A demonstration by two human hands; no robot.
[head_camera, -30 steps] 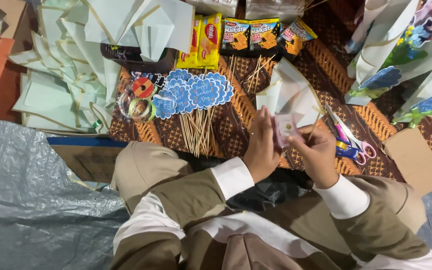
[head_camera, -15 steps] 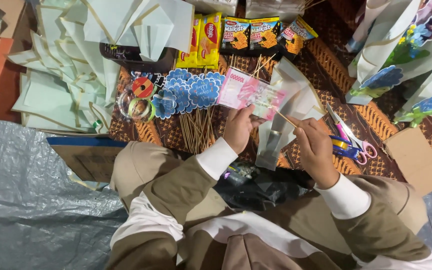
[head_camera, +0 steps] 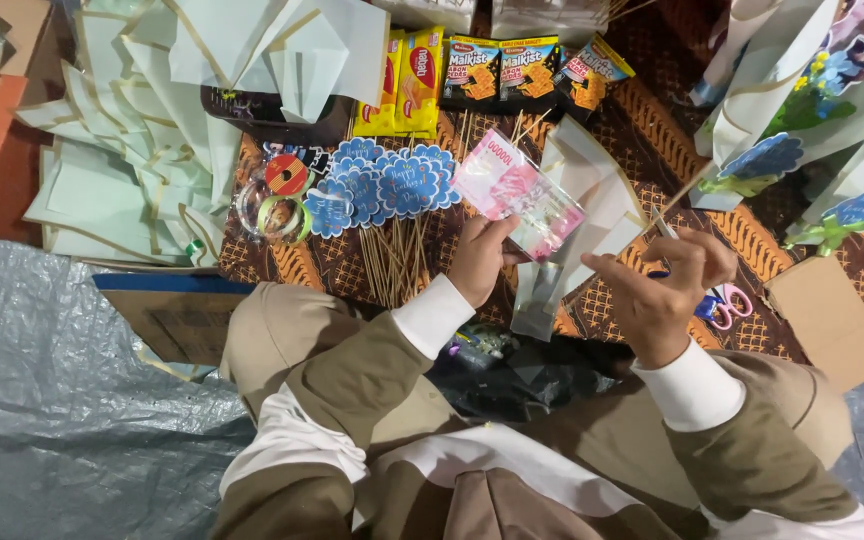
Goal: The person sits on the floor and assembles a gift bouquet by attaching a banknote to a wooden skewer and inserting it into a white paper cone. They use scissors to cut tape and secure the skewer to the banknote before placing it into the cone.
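Observation:
My left hand (head_camera: 480,258) grips a pink banknote in a clear plastic sleeve (head_camera: 517,190), held up above the patterned brown cloth (head_camera: 772,245). My right hand (head_camera: 664,283) pinches a thin wooden skewer (head_camera: 687,192) that slants up to the right. The two hands are apart, the note to the left of the skewer. Blue scalloped paper toppers on skewers (head_camera: 384,185) lie just left of the note.
Yellow and black snack packets (head_camera: 482,72) lie at the far edge. Folded pale paper cones (head_camera: 142,150) pile at the left, more paper wraps with blue flowers (head_camera: 802,130) at the right. Scissors (head_camera: 720,303), tape rolls (head_camera: 277,195), a cardboard piece (head_camera: 830,320) and grey plastic sheet (head_camera: 42,400) surround my lap.
My hands were together over a small folded note; the left hand has since lifted the sleeved pink note up and left, and the right hand has drawn away to the right with the skewer.

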